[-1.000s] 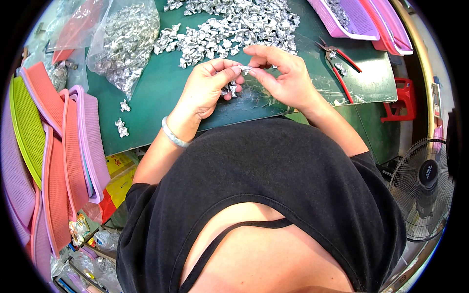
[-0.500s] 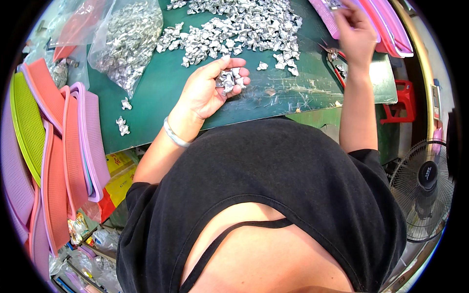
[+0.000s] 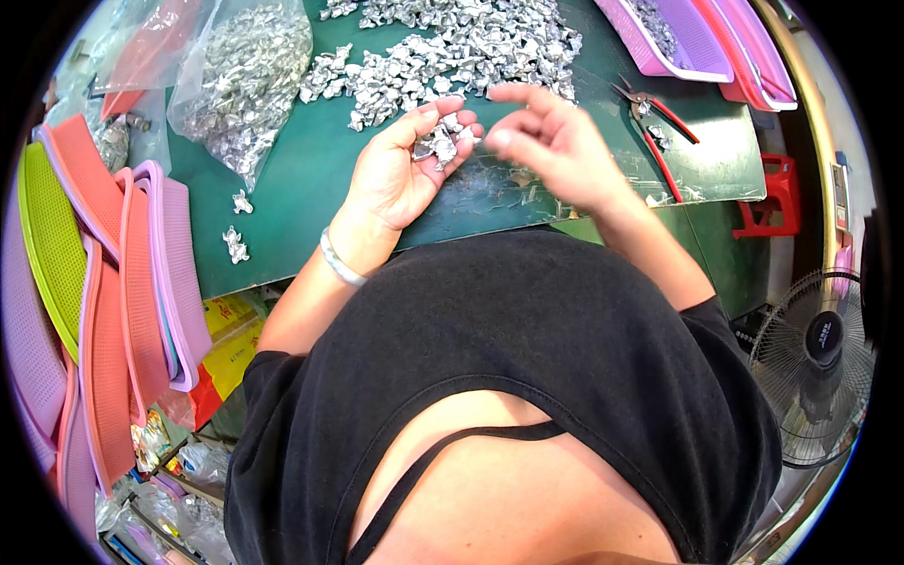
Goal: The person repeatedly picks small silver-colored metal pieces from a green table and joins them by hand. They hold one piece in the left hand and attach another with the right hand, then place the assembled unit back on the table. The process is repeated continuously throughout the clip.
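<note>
My left hand [image 3: 400, 165] is cupped, palm up, around several small silver metal figures [image 3: 437, 143] above the front part of the table. Just right of it is my right hand [image 3: 556, 141], slightly blurred, its fingers apart and nothing visible between them; the fingertips point toward the figures in the left palm. Beyond both hands a large heap of the same silver figures [image 3: 471, 52] covers the far side of the green table [image 3: 377, 218]. A purple basket [image 3: 708, 75] with more metal pieces inside stands at the far right.
Red-handled pliers [image 3: 659, 141] lie opened on the right of the table. A clear bag of figures [image 3: 247, 85] rests at the far left, with two loose figures [image 3: 235, 245] nearer me. Stacked plastic baskets [image 3: 104, 311] line the left side. A fan [image 3: 819, 367] stands at right.
My right hand has come from the purple basket at the far right back to beside my left hand. The left hand has stayed nearly in place, still cupping figures.
</note>
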A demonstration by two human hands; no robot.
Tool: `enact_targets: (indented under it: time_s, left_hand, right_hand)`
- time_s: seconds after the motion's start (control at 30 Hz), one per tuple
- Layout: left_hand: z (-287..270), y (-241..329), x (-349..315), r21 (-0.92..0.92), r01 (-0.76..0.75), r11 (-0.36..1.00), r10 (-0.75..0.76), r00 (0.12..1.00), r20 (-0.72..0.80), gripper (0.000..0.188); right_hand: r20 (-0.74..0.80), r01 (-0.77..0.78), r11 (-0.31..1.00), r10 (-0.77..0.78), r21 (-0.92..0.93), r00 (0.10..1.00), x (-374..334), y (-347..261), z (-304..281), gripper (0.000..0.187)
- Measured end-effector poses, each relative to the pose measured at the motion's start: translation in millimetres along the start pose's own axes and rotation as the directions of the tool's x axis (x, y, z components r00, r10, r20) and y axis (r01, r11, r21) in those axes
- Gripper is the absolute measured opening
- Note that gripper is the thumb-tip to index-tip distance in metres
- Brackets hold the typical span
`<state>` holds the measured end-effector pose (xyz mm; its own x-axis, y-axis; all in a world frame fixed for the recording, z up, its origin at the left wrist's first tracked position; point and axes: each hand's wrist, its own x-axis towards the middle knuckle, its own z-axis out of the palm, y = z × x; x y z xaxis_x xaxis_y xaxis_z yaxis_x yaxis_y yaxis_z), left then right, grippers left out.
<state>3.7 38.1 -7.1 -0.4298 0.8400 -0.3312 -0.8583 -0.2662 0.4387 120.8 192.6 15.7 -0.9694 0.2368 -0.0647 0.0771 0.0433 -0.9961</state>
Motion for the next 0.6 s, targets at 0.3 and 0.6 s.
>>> enact_targets:
  time_s: [0.3,0.6]
  left_hand:
    - [0.3,-3.3,-5.0,0.004,-0.072,0.997,0.072,0.997,-0.038,0.030]
    - [-5.3,0.7,-3.8,-0.026,-0.110,0.994,0.109,0.992,-0.056,0.029]
  right_hand:
    - [-0.040,-0.125,0.973,0.136,0.195,0.990,5.8,4.8,23.1,0.041]
    - [-0.101,-0.036,0.991,0.049,0.126,0.994,5.1,5.7,24.8,0.047]
